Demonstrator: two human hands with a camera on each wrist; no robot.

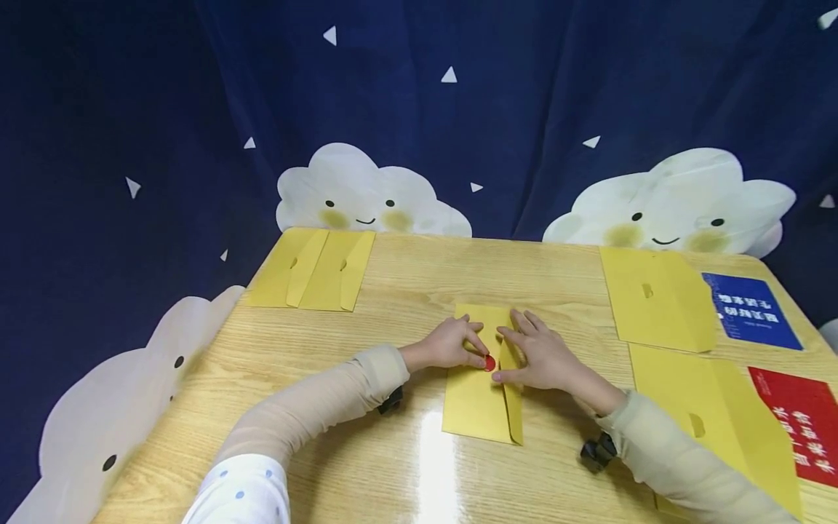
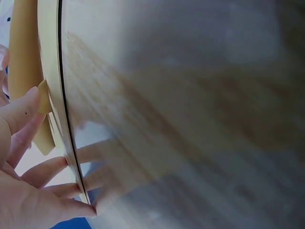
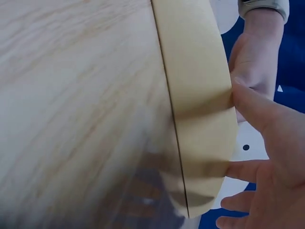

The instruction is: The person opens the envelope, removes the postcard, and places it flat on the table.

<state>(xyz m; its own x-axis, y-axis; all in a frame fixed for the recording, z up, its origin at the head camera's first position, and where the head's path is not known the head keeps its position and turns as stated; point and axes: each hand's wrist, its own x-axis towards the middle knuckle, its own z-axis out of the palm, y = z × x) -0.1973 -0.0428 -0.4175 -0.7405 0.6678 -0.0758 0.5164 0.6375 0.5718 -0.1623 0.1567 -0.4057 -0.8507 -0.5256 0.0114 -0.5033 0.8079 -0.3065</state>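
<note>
A yellow envelope (image 1: 474, 407) lies upright in front of me, its long flap (image 1: 513, 415) folded partly up along the right side. My left hand (image 1: 452, 343) rests across its left half, thumb and forefinger pinching a small half-round tab (image 2: 44, 98) at the envelope's slot. A red round spot (image 1: 489, 362) shows right at those fingertips. From the right, my right hand (image 1: 542, 356) touches the flap with fairly straight fingers. In the right wrist view its thumb and forefinger meet the curved edge of the flap (image 3: 200, 119).
Two yellow envelopes (image 1: 314, 284) lie at the back left. At the right are more yellow envelopes (image 1: 661, 313), a blue card (image 1: 753, 309) and a red card (image 1: 801, 429). A dark blue curtain (image 1: 393, 87) with clouds hangs behind the wooden table (image 1: 216, 386).
</note>
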